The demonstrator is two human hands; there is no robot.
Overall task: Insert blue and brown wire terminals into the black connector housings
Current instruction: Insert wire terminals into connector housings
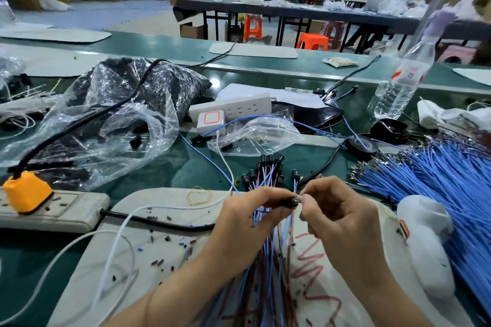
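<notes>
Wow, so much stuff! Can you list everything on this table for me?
blue wires: big pile, blue, table's right side
wired housings: a cluster, black, just beyond the hands
wire bundle: one, blue and brown, under the hands
plastic bag: one, clear, black parts inside, left
power strip: one, white, near left, orange plug on it
second power strip: one, white, centre
water bottle: one, clear, right rear
rubber band: one, yellow, left of the hands
left hand: one, holding a black connector housing
right hand: one, pinching a terminal at that housing

The tabletop [186,167] is dark green, the wire heap [446,178] bright blue, the connector housings [269,160] black, the plug [26,191] orange, and the pale mat [159,196] bears red zigzags.
</notes>
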